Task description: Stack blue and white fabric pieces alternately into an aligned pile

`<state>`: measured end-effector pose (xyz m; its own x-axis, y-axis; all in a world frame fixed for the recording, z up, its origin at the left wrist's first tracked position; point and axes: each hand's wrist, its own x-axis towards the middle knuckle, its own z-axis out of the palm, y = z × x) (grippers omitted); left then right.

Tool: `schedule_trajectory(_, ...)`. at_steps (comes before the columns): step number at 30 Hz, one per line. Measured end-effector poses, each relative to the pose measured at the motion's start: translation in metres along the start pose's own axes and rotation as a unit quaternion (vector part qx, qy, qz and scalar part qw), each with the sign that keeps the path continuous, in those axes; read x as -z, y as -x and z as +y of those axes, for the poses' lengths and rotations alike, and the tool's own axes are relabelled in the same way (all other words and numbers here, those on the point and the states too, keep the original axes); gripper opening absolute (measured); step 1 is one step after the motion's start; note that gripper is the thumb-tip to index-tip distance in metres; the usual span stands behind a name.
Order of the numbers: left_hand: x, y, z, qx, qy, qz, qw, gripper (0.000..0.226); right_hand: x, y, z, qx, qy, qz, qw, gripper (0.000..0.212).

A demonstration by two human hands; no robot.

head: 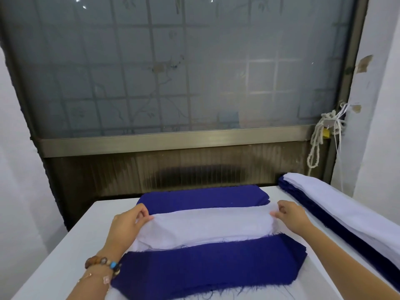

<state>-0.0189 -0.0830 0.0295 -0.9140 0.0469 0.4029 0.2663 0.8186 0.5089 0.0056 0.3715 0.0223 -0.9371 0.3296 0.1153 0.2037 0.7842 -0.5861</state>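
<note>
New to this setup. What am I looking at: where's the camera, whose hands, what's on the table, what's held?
No machine here: a person works bare-handed. The single picture comes from a wide-angle camera on their head, looking forward and down. The left hand and right hand each pinch one end of a white fabric piece, stretched across a blue fabric pile on the white table. Each grip is fingers and thumb on the cloth's edge. To the right lies a long side stack, white layers on blue. A frosted window stands behind.
</note>
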Motion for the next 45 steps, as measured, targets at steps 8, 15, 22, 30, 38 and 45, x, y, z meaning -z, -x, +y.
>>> schedule_trajectory(8,0.038,0.015,0.024,0.02,0.14,0.062,0.988,0.006,0.033,0.028,-0.005,0.015,-0.18,0.015,0.983,0.021)
schedule_trajectory(15,0.052,0.036,0.02,0.056,0.101,-0.063,0.991,0.007,0.058,0.056,0.006,-0.006,-0.132,-0.092,0.987,0.024)
schedule_trajectory(22,0.015,0.068,0.002,0.081,0.039,-0.103,0.991,0.009,0.03,0.088,0.026,-0.039,-0.043,-0.127,0.99,0.014)
schedule_trajectory(30,0.0,0.076,-0.009,0.092,0.017,-0.049,0.994,0.009,0.02,0.095,0.027,-0.041,-0.072,-0.08,0.993,0.02)
schedule_trajectory(38,-0.007,0.08,-0.007,0.085,-0.013,-0.014,0.996,0.011,0.017,0.089,0.032,-0.038,-0.069,-0.079,0.994,0.018)
schedule_trajectory(45,-0.008,0.068,-0.006,0.073,-0.173,0.046,0.981,0.017,0.006,0.079,0.022,0.0,0.069,0.05,0.996,0.022)
